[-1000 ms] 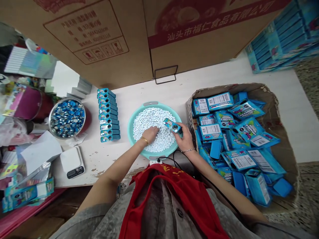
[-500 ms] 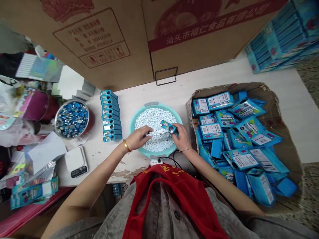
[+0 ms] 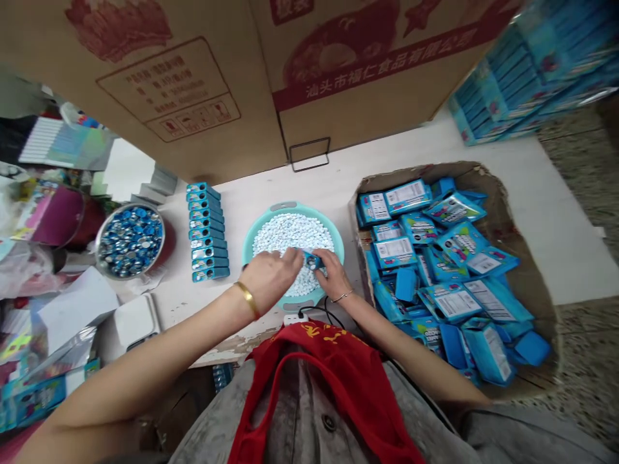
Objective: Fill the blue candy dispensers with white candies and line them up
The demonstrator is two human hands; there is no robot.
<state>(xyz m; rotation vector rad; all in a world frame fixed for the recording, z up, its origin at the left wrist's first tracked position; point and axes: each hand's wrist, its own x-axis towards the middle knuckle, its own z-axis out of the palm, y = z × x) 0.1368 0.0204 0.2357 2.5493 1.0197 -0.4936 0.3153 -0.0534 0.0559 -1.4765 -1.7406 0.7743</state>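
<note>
Over a turquoise basin full of small white candy pellets, my right hand grips a small blue candy box with a round hole in its face. My left hand is closed, its fingertips together at the box's left end. The back of this hand hides whatever is between those fingers and part of the box. To the left, several matching small blue boxes stand in a row, their round holes showing.
A cardboard tray of blue candy packs stands at the right. Large cartons with a wire handle wall off the back. At the left are a metal bowl of blue-silver pieces and a white scale. A cable runs below the basin.
My left hand has risen from the pellets and moved right to the small box. My right hand keeps its hold on the box. The whole view has shifted slightly.
</note>
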